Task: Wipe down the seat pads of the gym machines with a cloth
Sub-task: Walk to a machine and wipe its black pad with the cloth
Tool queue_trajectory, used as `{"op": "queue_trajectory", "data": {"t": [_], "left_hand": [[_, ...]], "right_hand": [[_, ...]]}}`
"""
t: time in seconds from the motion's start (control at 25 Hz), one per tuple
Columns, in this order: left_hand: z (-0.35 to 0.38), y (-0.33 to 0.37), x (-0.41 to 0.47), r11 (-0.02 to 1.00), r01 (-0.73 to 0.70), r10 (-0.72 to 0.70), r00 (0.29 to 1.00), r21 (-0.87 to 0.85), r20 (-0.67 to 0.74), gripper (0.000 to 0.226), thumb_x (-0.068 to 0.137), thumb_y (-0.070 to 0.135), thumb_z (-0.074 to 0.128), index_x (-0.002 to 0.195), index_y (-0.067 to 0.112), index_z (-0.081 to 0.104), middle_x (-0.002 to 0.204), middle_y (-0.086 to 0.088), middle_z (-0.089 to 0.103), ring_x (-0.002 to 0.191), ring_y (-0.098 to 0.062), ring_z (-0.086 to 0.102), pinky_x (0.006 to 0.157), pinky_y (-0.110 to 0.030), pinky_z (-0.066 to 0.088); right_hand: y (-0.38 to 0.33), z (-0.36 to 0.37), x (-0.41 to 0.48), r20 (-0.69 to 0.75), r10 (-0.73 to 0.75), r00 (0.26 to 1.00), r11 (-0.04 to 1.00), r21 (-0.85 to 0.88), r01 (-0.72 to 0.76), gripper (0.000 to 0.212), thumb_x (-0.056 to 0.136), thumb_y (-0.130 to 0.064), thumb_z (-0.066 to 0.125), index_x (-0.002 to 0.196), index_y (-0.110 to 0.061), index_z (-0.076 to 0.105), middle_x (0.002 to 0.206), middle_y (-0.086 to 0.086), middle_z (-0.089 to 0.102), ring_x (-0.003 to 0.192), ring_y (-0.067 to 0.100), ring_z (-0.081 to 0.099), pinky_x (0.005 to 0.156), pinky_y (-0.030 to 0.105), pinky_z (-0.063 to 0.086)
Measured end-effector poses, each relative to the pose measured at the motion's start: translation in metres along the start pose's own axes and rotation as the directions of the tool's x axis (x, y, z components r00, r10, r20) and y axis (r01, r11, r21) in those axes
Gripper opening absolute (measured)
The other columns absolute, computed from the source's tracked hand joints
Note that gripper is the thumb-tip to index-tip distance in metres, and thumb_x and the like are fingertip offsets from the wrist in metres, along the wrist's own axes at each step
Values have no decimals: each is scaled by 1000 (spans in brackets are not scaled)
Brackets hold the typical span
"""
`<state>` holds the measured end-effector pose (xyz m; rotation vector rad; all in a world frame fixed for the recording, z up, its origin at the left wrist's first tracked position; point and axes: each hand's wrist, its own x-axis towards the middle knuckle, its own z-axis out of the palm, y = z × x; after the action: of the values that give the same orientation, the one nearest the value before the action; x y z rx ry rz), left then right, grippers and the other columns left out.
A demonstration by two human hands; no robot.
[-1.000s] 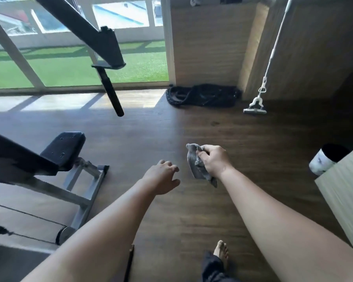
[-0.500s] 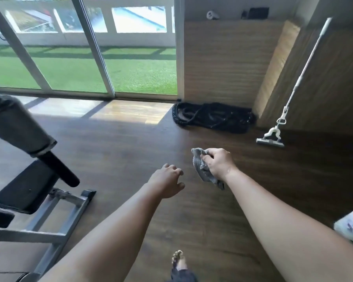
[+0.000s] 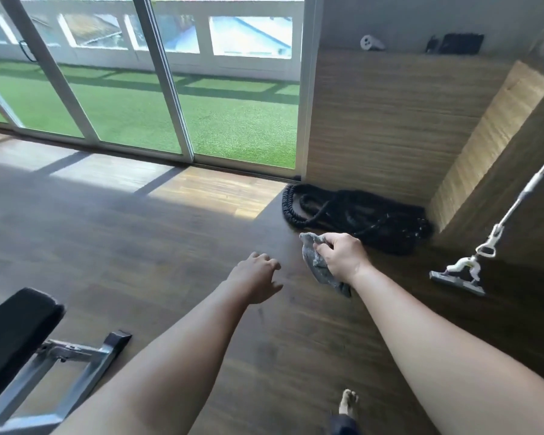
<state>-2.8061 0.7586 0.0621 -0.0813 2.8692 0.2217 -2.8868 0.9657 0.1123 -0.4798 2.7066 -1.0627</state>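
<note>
Right, I am looking at the black seat pad (image 3: 16, 334) sitting low at the left on its grey frame, well apart from my hands. Right of the pad, my left hand (image 3: 256, 279) is hanging empty, fingers loosely curled. Further right, my right hand (image 3: 341, 257) is gripping the grey cloth (image 3: 316, 265), fingers closed around it.

Both forearms bare, no sleeves; left hand (image 3: 258, 277), right hand (image 3: 342, 259) ungloved; bare foot (image 3: 348, 401), dark trouser cuff (image 3: 342, 425).

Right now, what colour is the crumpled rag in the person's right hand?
Grey, slightly mottled: the crumpled rag shows best in the head view.
</note>
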Motion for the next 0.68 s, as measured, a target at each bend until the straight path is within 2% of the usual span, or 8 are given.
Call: {"op": "queue_trajectory", "data": {"t": [0.24,0.36,0.44,0.56,0.68], "left_hand": [[-39,-37,100,971,219,-222,975,-97,-13,56,100,50,50,149,24,47,149,-4,48,140,-26,36,112,-44,40],[-54,-62,125,939,310,-316,949,-151,-14,56,100,49,50,150,23,46,150,-6,47,141,-27,36,113,-44,39],[-61,-91,137,905,385,-393,919,-180,-11,56,100,49,49,150,23,46,149,-7,47,141,-28,36,113,-45,39],[-66,-154,152,849,488,-498,867,-203,1,55,100,50,49,148,24,47,148,-8,47,141,-30,36,114,-46,38],[-70,-223,162,808,553,-563,827,-204,14,54,101,50,49,148,23,47,146,-9,48,139,-30,38,113,-45,38]], "right_hand": [[-12,-2,161,168,-137,976,988,-45,147,25,98,-35,55,88,-19,71,87,-1,68,82,20,63,76,45,56],[-35,8,220,249,-184,951,973,-91,212,27,99,-30,54,78,-18,66,80,2,67,77,24,62,65,38,50],[-59,29,259,323,-228,919,955,-111,276,28,99,-27,54,74,-18,60,76,5,67,75,27,62,66,38,46],[-105,77,311,418,-280,864,936,-80,342,20,97,-26,55,82,-18,65,78,5,71,76,27,65,71,37,51],[-154,127,355,469,-353,810,908,-40,418,18,98,-20,56,85,-17,68,79,5,70,75,25,63,62,31,43]]}}
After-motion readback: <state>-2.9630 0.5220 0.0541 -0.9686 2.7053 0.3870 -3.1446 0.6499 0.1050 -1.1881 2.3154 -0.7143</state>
